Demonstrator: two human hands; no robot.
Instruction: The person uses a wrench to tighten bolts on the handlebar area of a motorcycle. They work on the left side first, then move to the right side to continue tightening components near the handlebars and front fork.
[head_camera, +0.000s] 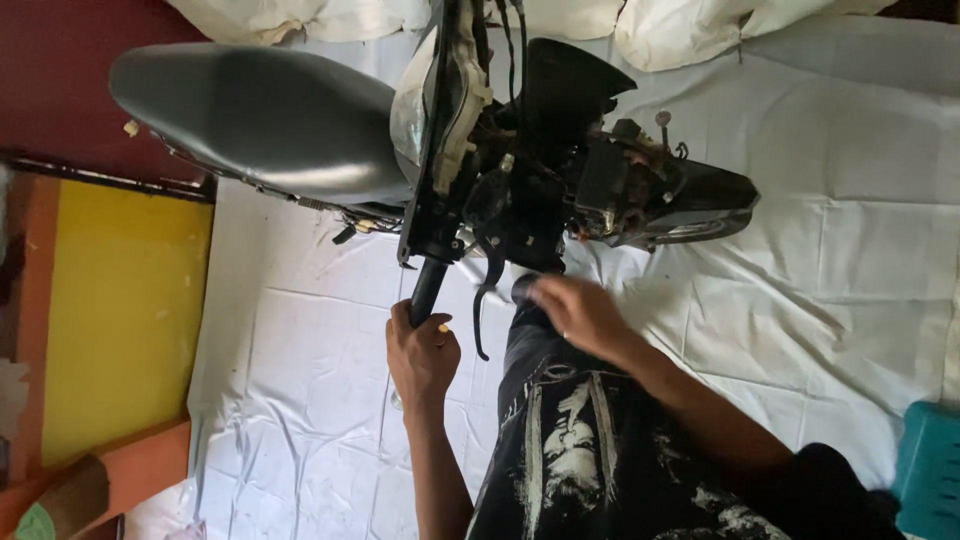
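Handlebar grip (428, 290), black and cylindrical, sticks out from the stripped front end of a motorcycle (560, 170) that stands on a white sheet (850, 250) spread over the floor. The left hand (422, 355) is wrapped around the end of this grip, fingers curled closed on it, with the thumb lying along the near side. A thin black brake lever (480, 310) hangs just beside the grip, curving down toward the person's knee.

The right hand (578, 312) is near the middle of the machine, below the exposed steering column and the tangle of black cables (505, 40). It is blurred, so I cannot tell whether it is holding something or only resting against the dark part under it; the fingers look loosely bent. The person's leg, in black trousers with a pale print (570, 440), lies between the two forearms.

The grey seat (260, 115) reaches toward the left edge of the sheet, and the black front mudguard (690, 200) points toward the sheet's right side. Pale cushions (690, 30) lie along the far edge of the sheet. A yellow panel (120, 310) with an orange wooden frame sits off the sheet's left edge, and a teal box (930, 470) sits at the near right corner.
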